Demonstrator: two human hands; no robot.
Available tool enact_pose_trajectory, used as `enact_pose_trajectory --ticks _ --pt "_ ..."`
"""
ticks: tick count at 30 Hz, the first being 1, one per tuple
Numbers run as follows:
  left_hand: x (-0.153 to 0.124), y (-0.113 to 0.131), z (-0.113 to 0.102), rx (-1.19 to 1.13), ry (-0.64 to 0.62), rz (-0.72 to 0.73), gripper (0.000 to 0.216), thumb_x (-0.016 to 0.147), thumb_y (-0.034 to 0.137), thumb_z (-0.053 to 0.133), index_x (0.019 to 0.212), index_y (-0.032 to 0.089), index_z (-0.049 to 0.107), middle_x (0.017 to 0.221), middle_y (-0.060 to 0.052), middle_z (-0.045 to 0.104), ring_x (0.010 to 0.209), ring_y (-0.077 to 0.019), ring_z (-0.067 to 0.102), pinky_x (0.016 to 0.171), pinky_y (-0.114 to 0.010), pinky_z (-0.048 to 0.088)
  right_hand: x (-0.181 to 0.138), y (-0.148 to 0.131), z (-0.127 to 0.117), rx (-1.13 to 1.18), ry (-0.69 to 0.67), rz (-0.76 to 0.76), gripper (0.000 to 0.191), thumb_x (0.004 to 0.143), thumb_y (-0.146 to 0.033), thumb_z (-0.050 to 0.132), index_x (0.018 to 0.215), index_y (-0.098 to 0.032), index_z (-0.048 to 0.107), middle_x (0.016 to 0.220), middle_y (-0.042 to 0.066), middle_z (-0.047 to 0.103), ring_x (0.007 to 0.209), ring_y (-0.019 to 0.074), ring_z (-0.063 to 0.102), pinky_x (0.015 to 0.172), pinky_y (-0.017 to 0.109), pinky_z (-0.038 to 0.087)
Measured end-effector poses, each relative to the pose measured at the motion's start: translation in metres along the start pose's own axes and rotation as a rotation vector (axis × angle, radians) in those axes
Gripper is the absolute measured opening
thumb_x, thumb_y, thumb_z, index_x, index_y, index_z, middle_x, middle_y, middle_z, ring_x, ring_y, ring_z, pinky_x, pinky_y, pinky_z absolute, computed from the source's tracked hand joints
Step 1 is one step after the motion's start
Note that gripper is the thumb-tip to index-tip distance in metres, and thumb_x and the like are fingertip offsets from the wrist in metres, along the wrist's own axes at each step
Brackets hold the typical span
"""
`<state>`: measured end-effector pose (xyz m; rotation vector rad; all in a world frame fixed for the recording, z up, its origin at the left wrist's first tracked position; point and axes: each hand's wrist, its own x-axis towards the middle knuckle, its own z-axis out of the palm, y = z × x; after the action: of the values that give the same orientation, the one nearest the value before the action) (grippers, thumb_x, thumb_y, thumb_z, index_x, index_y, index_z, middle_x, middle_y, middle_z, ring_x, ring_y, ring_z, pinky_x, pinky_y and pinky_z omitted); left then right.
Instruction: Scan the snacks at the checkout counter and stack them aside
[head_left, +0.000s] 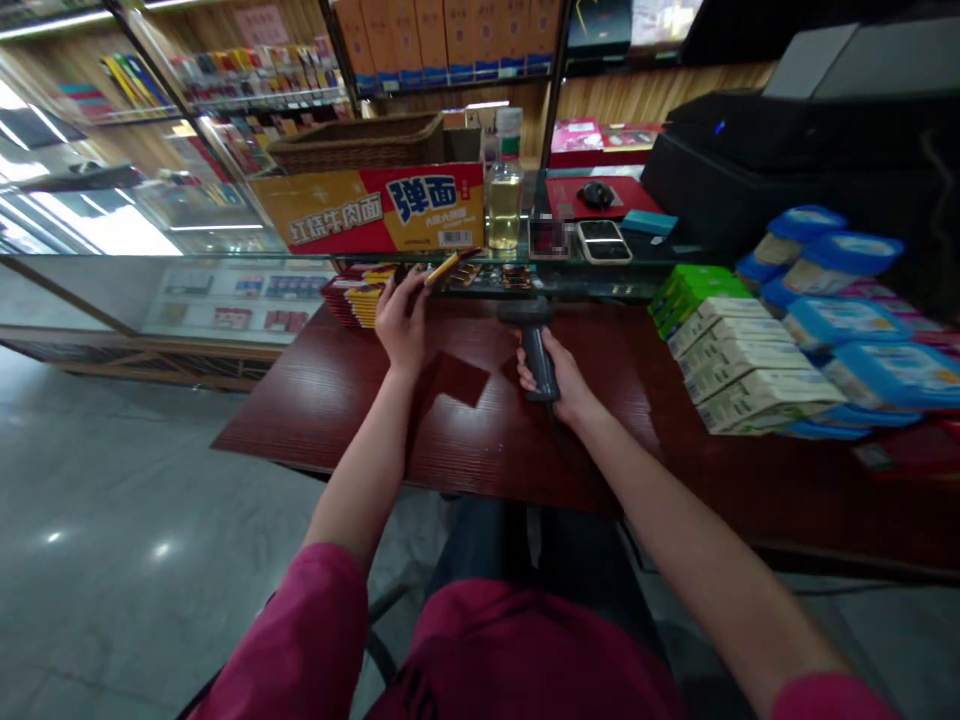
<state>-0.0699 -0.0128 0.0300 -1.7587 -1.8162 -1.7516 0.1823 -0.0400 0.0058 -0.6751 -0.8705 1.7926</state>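
My left hand (402,322) is closed on a thin yellow-and-dark packet (442,268), held tilted above the far edge of the desk. Just left of that hand stands a stack of red-and-yellow packets (360,300). In my right hand (564,380) is a black barcode scanner (538,358), its handle wrapped by my fingers and its head pointing away from me. A cable runs from the handle down toward the desk's near edge. Between my hands lies the bare dark red desktop (480,440), with a shadow across it.
A noodle carton (382,215) with a wicker basket (360,140) on top stands behind the desk. Beside it are a liquor bottle (505,190), a phone (603,242) and a mouse (595,194). Stacked boxes (750,365) and blue-lidded tubs (892,370) occupy the right.
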Motion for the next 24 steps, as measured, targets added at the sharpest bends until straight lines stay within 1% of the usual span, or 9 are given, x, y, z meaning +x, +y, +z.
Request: enact_pose_trajectory --ticks 2,4,7,9,12,16,18,21,24 --pt "0.001 -0.014 -0.035 0.207 0.076 0.053 0.028 0.110 0.028 0.050 0.128 0.029 0.071 0.147 -0.001 0.071 0.154 -0.0207 0.051 0.136 -0.046 0.029 0.011 0.015 0.024 0.008 -0.046 0.023 0.049 0.087 -0.062 0.080 0.105 -0.019 0.068 0.070 -0.003 0.065 0.045 0.0078 0.049 0.037 0.019 0.035" --pt "0.003 -0.032 -0.060 0.322 0.133 0.072 0.028 0.110 0.027 0.048 0.126 0.030 0.071 0.148 -0.001 0.070 0.156 -0.0194 0.049 0.136 -0.047 0.030 0.018 0.029 0.045 0.005 -0.092 0.045 0.051 0.085 -0.063 0.081 0.105 -0.019 0.068 0.071 -0.002 0.066 0.045 0.0078 0.050 0.037 0.019 0.036" --pt "0.012 -0.061 -0.079 0.420 0.144 0.071 0.032 0.110 0.025 0.044 0.123 0.031 0.072 0.151 0.000 0.068 0.156 -0.0184 0.048 0.134 -0.048 0.032 0.021 0.043 0.063 -0.029 -0.153 0.069 0.054 0.080 -0.064 0.086 0.104 -0.019 0.069 0.073 -0.001 0.067 0.047 0.0086 0.053 0.038 0.019 0.039" --pt "0.019 -0.079 -0.083 0.480 0.112 0.066 0.035 0.110 0.023 0.041 0.125 0.032 0.071 0.153 0.000 0.066 0.156 -0.0183 0.048 0.136 -0.049 0.027 0.020 0.046 0.067 -0.059 -0.175 0.079 0.055 0.075 -0.063 0.089 0.102 -0.018 0.071 0.074 0.000 0.068 0.048 0.0095 0.055 0.039 0.020 0.041" --pt "0.027 -0.099 -0.084 0.509 0.059 0.043 0.044 0.107 0.020 0.040 0.139 0.033 0.067 0.153 -0.001 0.066 0.158 -0.0178 0.045 0.141 -0.050 0.012 0.016 0.046 0.063 -0.056 -0.147 0.094 0.057 0.073 -0.063 0.091 0.103 -0.018 0.072 0.074 0.000 0.069 0.047 0.0093 0.053 0.036 0.020 0.039" --pt "0.032 -0.107 -0.085 0.439 -0.038 -0.062 0.065 0.099 0.014 0.047 0.161 0.033 0.049 0.157 -0.003 0.063 0.165 -0.0189 0.030 0.142 -0.054 0.000 0.014 0.043 0.057 -0.038 -0.126 0.127 0.057 0.076 -0.061 0.088 0.110 -0.018 0.072 0.075 0.000 0.069 0.045 0.0090 0.051 0.035 0.020 0.039" --pt "0.033 -0.106 -0.086 0.443 -0.039 -0.073 0.068 0.096 0.010 0.049 0.161 0.032 0.049 0.156 -0.002 0.064 0.167 -0.0194 0.026 0.142 -0.055 -0.001 0.014 0.044 0.057 -0.020 -0.107 0.132 0.054 0.079 -0.059 0.086 0.110 -0.017 0.072 0.074 0.000 0.068 0.045 0.0086 0.050 0.035 0.020 0.039" --pt "0.034 -0.106 -0.086 0.506 -0.001 -0.019 0.061 0.095 0.002 0.046 0.147 0.028 0.062 0.156 0.001 0.064 0.166 -0.0199 0.030 0.142 -0.054 -0.001 0.017 0.046 0.057 0.013 -0.077 0.123 0.048 0.084 -0.058 0.081 0.107 -0.017 0.071 0.073 -0.001 0.067 0.044 0.0079 0.049 0.035 0.019 0.039" --pt "0.036 -0.109 -0.084 0.544 -0.003 0.006 0.057 0.094 -0.002 0.045 0.139 0.026 0.067 0.160 0.004 0.060 0.165 -0.0212 0.032 0.142 -0.055 0.006 0.021 0.048 0.055 0.043 -0.073 0.108 0.045 0.087 -0.057 0.079 0.108 -0.018 0.071 0.073 -0.002 0.066 0.043 0.0072 0.048 0.035 0.019 0.037"
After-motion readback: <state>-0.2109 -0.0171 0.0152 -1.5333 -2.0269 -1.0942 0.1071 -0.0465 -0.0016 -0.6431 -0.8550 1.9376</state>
